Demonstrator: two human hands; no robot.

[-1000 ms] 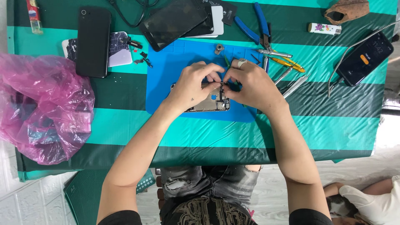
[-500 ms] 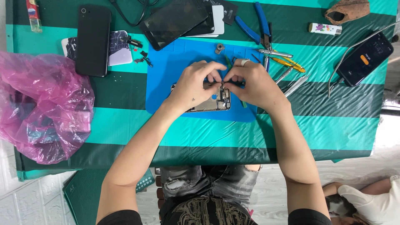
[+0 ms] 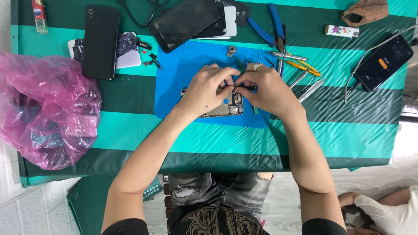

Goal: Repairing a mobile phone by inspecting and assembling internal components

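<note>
Blue silicone work mat [image 3: 183, 74] bears an opened silver phone chassis [image 3: 220, 109], long axis crosswise; left hand [image 3: 204, 89] clamps its upper edge; right hand [image 3: 267, 87], pinched on a thin tool, equally near.

Head camera looks straight down, fairly close.

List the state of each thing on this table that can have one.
Opened phone: back off, insides bare, on blue mat.
Left hand: holding the phone down.
Right hand: fingertips pinched at the phone's top.
Black phone: screen dark.
Cabled phone: screen lit.
Blue pliers: shut.
Pink bag: crumpled, full.
Loose screen: detached, dark.
</note>
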